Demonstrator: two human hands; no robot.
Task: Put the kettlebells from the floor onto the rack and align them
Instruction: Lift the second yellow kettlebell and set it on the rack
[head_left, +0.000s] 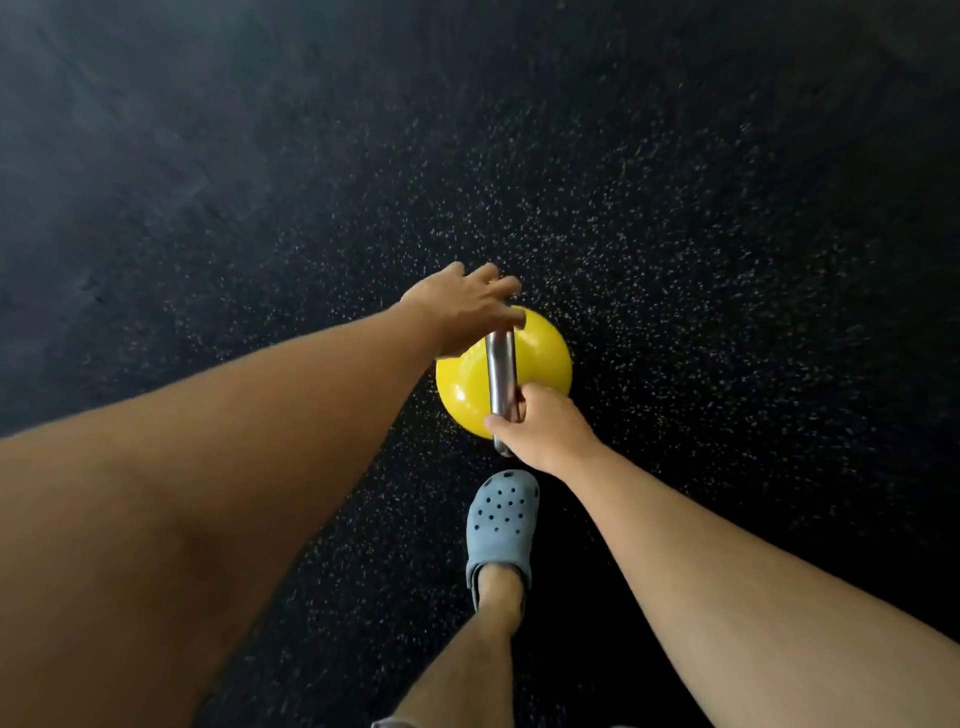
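Observation:
A yellow kettlebell (540, 374) with a bare steel handle (501, 374) sits on the dark speckled floor, seen from straight above. My left hand (457, 312) wraps the far end of the handle. My right hand (540, 431) is closed around the near end. The rack is not in view.
Black rubber floor (727, 234) with pale flecks fills the view on all sides. My foot in a grey-blue perforated clog (501, 525) stands just behind the kettlebell, close to my right hand.

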